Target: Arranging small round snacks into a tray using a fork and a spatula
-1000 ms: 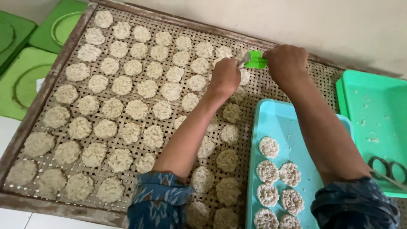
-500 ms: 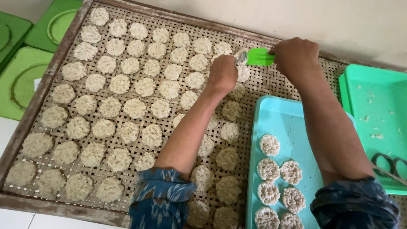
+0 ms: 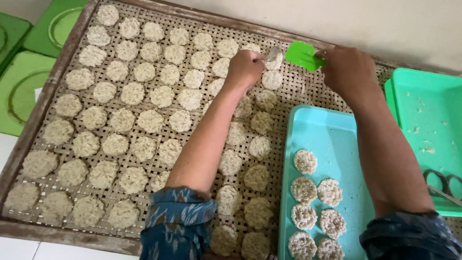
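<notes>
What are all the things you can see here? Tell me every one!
Woven tray: one, brown with a wooden frame, fills most of the view.
Round rice cakes on the woven tray: dozens, pale beige, in rows.
Light blue tray: one, lower right, lying on the woven tray.
Rice cakes on the blue tray: seven, pale beige, at its near end.
Green spatula: one, bright green, top middle.
Green tray: one, right edge, with a few crumbs.
Scissors: one pair, grey handles, on the green tray.
Green lids: three, left edge.
Left hand: on a rice cake at the top.
Right hand: holds the spatula.
</notes>
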